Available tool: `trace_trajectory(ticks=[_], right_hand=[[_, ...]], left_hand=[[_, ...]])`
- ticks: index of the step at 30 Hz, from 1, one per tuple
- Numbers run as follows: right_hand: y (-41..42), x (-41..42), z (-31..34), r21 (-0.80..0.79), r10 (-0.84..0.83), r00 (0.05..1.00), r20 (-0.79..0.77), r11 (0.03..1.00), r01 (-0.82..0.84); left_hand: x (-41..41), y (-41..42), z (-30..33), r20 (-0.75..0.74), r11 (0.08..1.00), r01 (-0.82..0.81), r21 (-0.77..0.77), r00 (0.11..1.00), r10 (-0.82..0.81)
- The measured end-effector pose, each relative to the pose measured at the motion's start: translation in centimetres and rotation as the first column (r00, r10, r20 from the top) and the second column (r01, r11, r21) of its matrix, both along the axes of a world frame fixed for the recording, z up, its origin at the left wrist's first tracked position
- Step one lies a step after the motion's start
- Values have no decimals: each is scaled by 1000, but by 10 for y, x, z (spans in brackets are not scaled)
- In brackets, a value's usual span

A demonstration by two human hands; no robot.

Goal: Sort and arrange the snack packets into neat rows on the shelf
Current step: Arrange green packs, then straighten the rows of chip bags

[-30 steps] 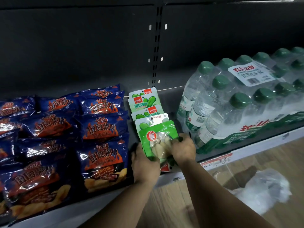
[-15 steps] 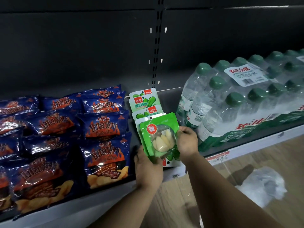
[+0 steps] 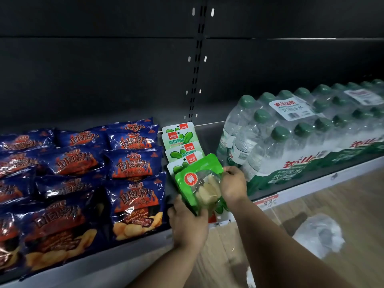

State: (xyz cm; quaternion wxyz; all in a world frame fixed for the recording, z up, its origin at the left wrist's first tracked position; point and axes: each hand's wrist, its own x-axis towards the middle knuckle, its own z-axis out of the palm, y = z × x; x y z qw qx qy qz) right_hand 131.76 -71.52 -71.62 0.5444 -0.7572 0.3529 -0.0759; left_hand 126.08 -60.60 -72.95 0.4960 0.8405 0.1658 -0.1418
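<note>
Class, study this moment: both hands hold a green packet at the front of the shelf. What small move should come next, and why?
Probably lay the green packet down at the front of the green-and-white row. Both the left hand and right hand grip it, tilted, over that row, between the blue chip bags and water bottles.

The dark blue foil crisp bags (image 3: 133, 165) shone glossy and crinkled. The green plastic pouch (image 3: 193, 183) looked slick, with a clear window. Clear shrink-wrap over the green-capped water bottles (image 3: 291, 138) glistened. The black metal shelf back (image 3: 104, 69) was matt.

Snack packets (image 3: 182, 145) lie between chip bags (image 3: 133, 163) (left) and bottled water (image 3: 291, 138).
</note>
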Motion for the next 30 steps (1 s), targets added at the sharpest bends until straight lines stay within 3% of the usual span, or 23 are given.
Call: trace_trajectory(ticks=[3,6,9,12,14,16,22,26,30], right_hand=[[1,-5,5,-144,115,990,-79,982,-125],[-1,-9,12,-164,213,969,-123,959,-231],[-6,-12,24,-341,379,882,-281,819,-461],[-7,-11,35,-353,493,778,-389,701,-620],[-5,-9,41,-341,547,725,-418,646,-684],[-2,-6,45,-308,595,695,-403,627,-715],[10,-3,46,-289,667,620,-413,549,-784],[8,-6,48,-403,607,724,-328,604,-688],[-1,-2,49,-624,404,901,-161,666,-410]], left_hand=[[-7,2,9,132,986,133,106,980,-146],[-7,5,18,168,938,214,273,949,-265],[-2,10,23,219,919,239,314,924,-315],[5,16,25,293,907,287,309,879,-377],[12,20,25,292,924,317,215,882,-371],[18,24,25,186,949,304,82,931,-314],[14,27,22,-48,942,113,-315,990,-135],[10,23,16,-149,887,-83,-454,989,16],[20,19,13,-248,811,-303,-500,948,201]])
